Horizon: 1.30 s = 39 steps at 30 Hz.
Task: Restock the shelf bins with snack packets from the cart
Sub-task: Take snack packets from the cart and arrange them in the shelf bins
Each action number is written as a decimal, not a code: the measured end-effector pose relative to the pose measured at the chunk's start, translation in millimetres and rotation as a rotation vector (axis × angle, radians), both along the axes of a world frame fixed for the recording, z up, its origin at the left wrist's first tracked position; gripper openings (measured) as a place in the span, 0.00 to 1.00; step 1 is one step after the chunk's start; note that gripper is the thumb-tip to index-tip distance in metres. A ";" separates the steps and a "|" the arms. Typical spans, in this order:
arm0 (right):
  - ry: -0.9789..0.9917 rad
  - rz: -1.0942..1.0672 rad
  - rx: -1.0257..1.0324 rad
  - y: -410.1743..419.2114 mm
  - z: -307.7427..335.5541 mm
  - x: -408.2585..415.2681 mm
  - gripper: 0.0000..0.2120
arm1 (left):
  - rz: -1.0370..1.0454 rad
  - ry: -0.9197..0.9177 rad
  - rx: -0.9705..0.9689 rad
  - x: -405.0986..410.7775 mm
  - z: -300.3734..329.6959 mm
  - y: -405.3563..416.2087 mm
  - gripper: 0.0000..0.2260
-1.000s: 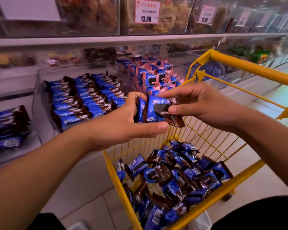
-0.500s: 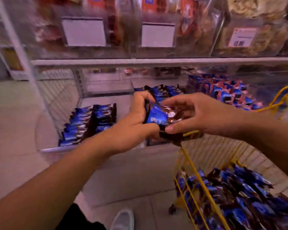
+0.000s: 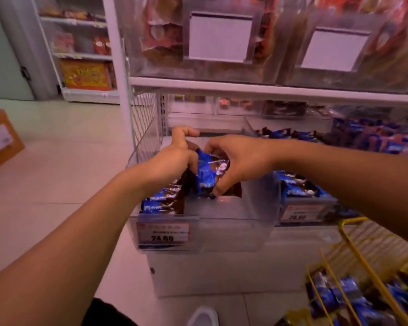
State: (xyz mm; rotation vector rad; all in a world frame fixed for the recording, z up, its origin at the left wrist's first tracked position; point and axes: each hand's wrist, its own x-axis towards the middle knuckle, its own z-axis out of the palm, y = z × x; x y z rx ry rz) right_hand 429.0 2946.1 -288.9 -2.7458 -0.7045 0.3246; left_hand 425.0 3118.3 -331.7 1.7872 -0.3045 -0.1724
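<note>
Both hands over clear shelf bin [image 3: 233, 229] at left end of lower shelf. Left hand [image 3: 172, 158] and right hand [image 3: 240, 161] gripping blue-and-brown snack packets [image 3: 206, 175], held together above the bin's middle. Further packets [image 3: 163, 201] stacked along bin's left wall. Price label [image 3: 163, 232] on front left corner. Neighbouring bin [image 3: 306, 212] to the right, also stocked. Yellow cart [image 3: 353, 250] with packets at lower right. Upper-shelf bins blurred.

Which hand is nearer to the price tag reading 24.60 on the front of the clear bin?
Left. The left hand is above the price tag, slightly right; the right hand is farther right, over the bin's empty side.
</note>
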 end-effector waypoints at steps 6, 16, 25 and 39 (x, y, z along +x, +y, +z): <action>0.193 0.011 -0.143 3.8 -21.0 13.3 0.22 | 0.192 0.004 0.284 20.3 -6.8 16.0 0.15; 0.407 -0.055 -0.287 34.0 -49.5 18.1 0.37 | 0.074 -0.055 1.094 27.3 -25.4 5.9 0.04; 0.241 -0.101 -0.243 19.7 -33.9 35.1 0.37 | 0.158 -0.064 1.005 22.8 -22.8 7.4 0.08; 0.136 -0.137 -0.365 31.9 -61.8 40.3 0.46 | 0.156 -0.101 1.005 27.0 -25.2 2.2 0.12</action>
